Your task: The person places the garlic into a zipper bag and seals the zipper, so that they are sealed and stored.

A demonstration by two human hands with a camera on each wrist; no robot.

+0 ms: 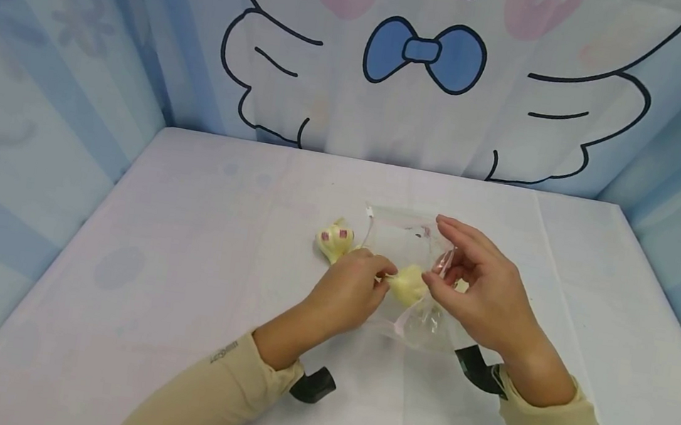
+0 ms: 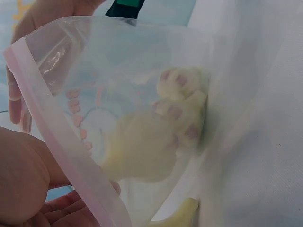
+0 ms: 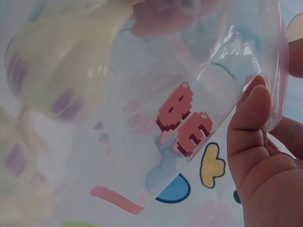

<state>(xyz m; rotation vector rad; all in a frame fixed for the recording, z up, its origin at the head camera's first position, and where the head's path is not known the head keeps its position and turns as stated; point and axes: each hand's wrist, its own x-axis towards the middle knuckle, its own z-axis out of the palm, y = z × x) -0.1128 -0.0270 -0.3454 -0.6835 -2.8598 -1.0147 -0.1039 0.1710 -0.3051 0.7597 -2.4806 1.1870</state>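
Observation:
My left hand (image 1: pixel 350 289) pinches the thin stem of a pale yellow garlic bulb (image 1: pixel 408 285) at the mouth of a clear zip bag (image 1: pixel 398 234). In the left wrist view this bulb (image 2: pixel 147 146) shows hazily through the plastic, beside purple-patched bulbs (image 2: pixel 182 82) inside the bag. With thumb and fingers, my right hand (image 1: pixel 492 290) holds the bag's rim, which has a pink zip strip (image 2: pixel 71 156). Red pixel-style print (image 3: pixel 180 113) marks the bag in the right wrist view. Another garlic bulb (image 1: pixel 335 239) lies left of the bag, its stem partly behind my left hand.
A white cloth-covered table (image 1: pixel 192 258) lies under everything. Behind it hangs a curtain (image 1: pixel 417 122) with a cartoon figure and blue bow; blue curtains (image 1: pixel 22 127) close in both sides. Black straps (image 1: pixel 313 385) stick out at the sleeve cuffs.

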